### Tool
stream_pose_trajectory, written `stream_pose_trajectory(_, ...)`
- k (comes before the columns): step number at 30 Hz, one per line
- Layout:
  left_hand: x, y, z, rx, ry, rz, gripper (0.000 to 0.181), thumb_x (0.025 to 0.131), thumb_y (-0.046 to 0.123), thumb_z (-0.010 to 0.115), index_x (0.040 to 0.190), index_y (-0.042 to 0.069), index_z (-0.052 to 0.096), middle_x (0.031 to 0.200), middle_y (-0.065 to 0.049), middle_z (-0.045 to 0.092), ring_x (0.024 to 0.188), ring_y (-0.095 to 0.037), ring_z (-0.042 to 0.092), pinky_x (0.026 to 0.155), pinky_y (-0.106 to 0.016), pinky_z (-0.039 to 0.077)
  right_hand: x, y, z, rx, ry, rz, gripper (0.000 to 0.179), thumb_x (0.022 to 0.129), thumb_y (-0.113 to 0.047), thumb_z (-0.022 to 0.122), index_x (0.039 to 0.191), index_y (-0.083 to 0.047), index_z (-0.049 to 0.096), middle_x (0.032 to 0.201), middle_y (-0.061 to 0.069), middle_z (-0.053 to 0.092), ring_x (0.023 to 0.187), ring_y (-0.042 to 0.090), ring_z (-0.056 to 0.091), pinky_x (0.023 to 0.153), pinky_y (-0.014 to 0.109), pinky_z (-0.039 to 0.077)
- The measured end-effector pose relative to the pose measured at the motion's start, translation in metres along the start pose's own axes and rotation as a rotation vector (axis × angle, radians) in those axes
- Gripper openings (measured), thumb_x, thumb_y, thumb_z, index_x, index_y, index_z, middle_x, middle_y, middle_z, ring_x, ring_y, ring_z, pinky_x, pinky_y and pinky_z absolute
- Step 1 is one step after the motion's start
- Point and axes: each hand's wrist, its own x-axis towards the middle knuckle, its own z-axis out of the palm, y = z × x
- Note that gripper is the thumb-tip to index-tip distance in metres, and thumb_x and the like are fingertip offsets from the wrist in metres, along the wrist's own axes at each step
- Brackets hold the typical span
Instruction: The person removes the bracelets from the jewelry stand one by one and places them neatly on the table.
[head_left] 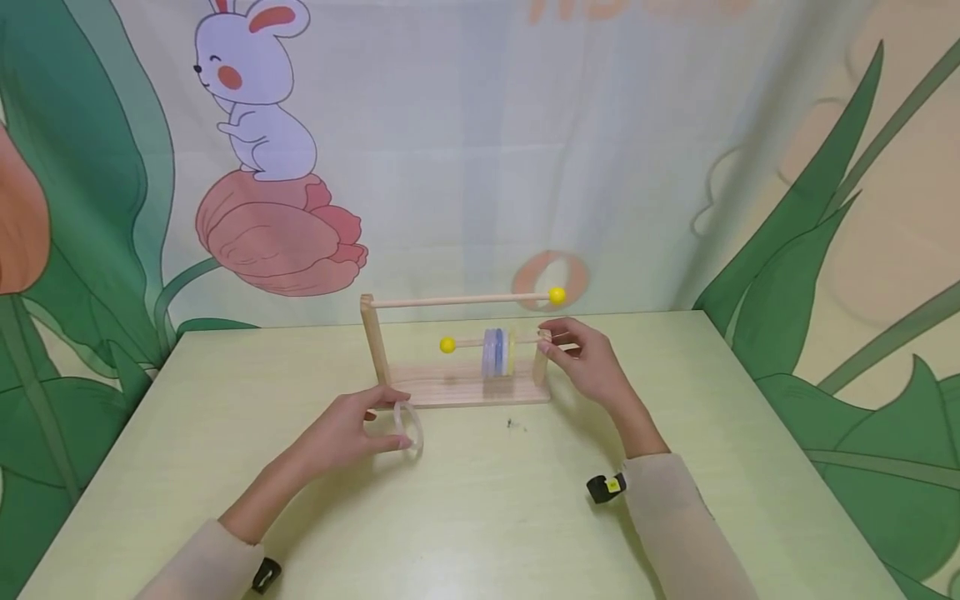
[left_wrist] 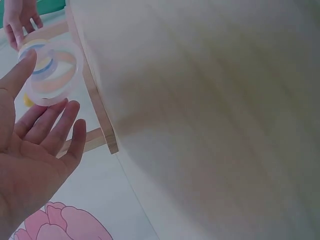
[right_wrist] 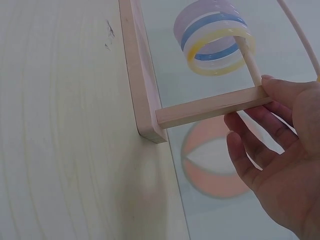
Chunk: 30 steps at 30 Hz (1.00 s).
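My left hand [head_left: 341,433] pinches a clear, pale ring [head_left: 420,433], like a bangle, between thumb and fingertips. It holds the ring on edge before the left front corner of a wooden stand [head_left: 442,392]. At the stand's right end, my right hand [head_left: 592,367] grips the top of the short post [right_wrist: 210,107] with thumb and fingers. From that post a lower rod [head_left: 471,342] runs left to a yellow ball [head_left: 447,345]. Several rings hang on this rod, among them a lilac one [head_left: 487,354], a blue one [right_wrist: 215,21] and a yellow one [head_left: 512,353].
A taller post [head_left: 375,342] at the stand's left carries an upper rod [head_left: 457,300] tipped with another yellow ball [head_left: 557,296]. Small dark marks [head_left: 510,423] show on the table [head_left: 480,517] before the stand. A printed curtain [head_left: 450,167] hangs behind the table.
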Motion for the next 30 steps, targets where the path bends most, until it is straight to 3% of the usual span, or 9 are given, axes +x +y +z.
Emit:
stream_pose_trajectory(7,0.001,-0.002,0.001,0.011,-0.023,0.003,0.069,0.077,0.043,0.084,0.136,0.017,0.059,0.132,0.002,0.063,0.124,-0.02,0.058,0.099,-0.046,0.05,0.001,0.003,0.0,0.009,0.0,-0.006,0.03,0.096,-0.032,0.066,0.125,-0.021,0.064,0.12,0.0,0.066,0.108,0.021,0.064,0.089,0.041,0.055)
stream_pose_trajectory(12,0.002,-0.002,0.0,0.031,-0.029,-0.018,0.067,0.076,0.037,0.086,0.133,0.016,0.059,0.129,0.001,0.064,0.119,-0.021,0.06,0.099,-0.046,0.05,0.002,0.005,0.0,0.004,-0.004,-0.013,0.035,0.096,-0.034,0.067,0.126,-0.016,0.064,0.118,0.0,0.067,0.108,0.02,0.064,0.089,0.041,0.055)
stream_pose_trajectory(21,-0.001,-0.007,-0.004,0.15,-0.042,-0.052,0.07,0.074,0.033,0.088,0.133,0.013,0.058,0.128,-0.001,0.063,0.115,-0.022,0.06,0.099,-0.046,0.049,0.002,0.004,0.0,0.016,-0.002,-0.014,0.037,0.095,-0.034,0.067,0.126,-0.014,0.064,0.118,0.002,0.068,0.108,0.022,0.064,0.091,0.045,0.055)
stream_pose_trajectory(30,-0.001,-0.01,-0.003,0.152,-0.063,-0.054,0.07,0.074,0.028,0.089,0.135,0.011,0.057,0.13,-0.005,0.063,0.116,-0.025,0.059,0.099,-0.046,0.048,0.001,0.005,0.0,-0.002,-0.003,-0.005,0.034,0.096,-0.034,0.067,0.125,-0.017,0.064,0.118,0.0,0.067,0.108,0.02,0.064,0.089,0.042,0.055)
